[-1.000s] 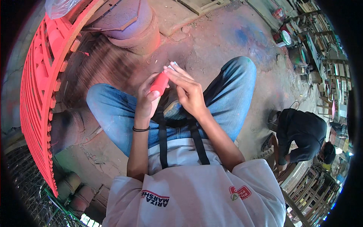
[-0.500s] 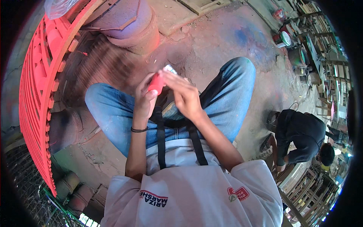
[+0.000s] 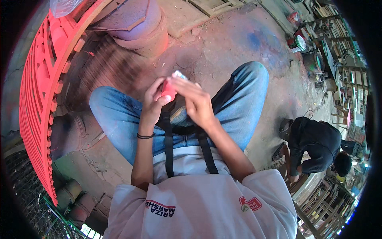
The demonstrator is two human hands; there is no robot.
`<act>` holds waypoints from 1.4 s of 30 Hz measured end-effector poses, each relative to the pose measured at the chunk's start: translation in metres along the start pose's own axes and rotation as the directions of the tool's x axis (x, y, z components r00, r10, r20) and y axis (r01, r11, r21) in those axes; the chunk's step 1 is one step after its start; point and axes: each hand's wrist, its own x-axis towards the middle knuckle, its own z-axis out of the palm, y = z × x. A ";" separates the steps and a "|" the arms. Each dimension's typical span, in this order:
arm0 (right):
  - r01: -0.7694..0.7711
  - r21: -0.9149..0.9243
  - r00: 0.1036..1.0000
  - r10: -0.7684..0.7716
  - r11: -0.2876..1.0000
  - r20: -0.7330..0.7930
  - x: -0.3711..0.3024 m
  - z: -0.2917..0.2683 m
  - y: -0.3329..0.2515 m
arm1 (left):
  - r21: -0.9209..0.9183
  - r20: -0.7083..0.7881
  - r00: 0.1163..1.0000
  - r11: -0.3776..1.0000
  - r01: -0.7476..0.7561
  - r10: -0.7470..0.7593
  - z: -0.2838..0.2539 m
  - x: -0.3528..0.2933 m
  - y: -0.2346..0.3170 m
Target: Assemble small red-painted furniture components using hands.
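My left hand [image 3: 150,104] is closed around a small red piece [image 3: 168,91] with a rounded near end, its thumb lying along that end. The piece is held above my lap, between my knees. My right hand [image 3: 197,104] comes in from the right, its fingers laid across the far part of the red piece and hiding it. At these fingertips a small white piece with bluish marks [image 3: 180,75] sticks out, pressed against the red piece; what it is I cannot make out.
A large slatted red panel [image 3: 38,95] stands along my left. Beyond it, at the far left, is a big paint-dusted drum [image 3: 139,34]. Paint cans [image 3: 297,44] and stacked wood [image 3: 330,28] line the right. A person in dark clothes [image 3: 316,139] bends over at the right.
The red piece has tipped in my left hand and its near end shows more. My right hand has shifted only slightly. The person at the right has moved a little.
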 end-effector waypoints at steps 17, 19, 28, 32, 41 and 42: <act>-0.055 0.045 0.998 0.054 0.997 0.034 0.003 -0.008 0.009 | 0.102 0.101 0.991 0.992 0.075 -0.085 -0.007 0.000 0.002; -0.044 0.013 0.998 0.043 0.999 0.050 -0.001 -0.014 0.003 | 0.109 0.138 0.985 0.991 0.084 -0.099 -0.007 0.001 0.005; -0.025 0.073 0.993 0.016 0.997 0.113 -0.007 -0.022 -0.010 | 0.106 0.142 0.984 0.990 0.091 -0.106 -0.008 -0.002 0.005; -0.039 0.045 0.993 0.033 0.998 0.110 -0.007 -0.019 0.009 | 0.164 0.133 0.988 0.985 0.058 -0.080 -0.002 0.001 0.002; -0.051 -0.059 0.993 0.057 0.997 0.100 -0.004 -0.020 0.022 | 0.256 0.186 0.978 0.966 0.045 -0.095 -0.004 0.000 0.010; -0.097 -0.004 0.993 0.098 0.995 0.062 -0.008 -0.022 0.018 | 0.239 0.171 0.978 0.968 0.076 -0.119 -0.005 -0.003 0.009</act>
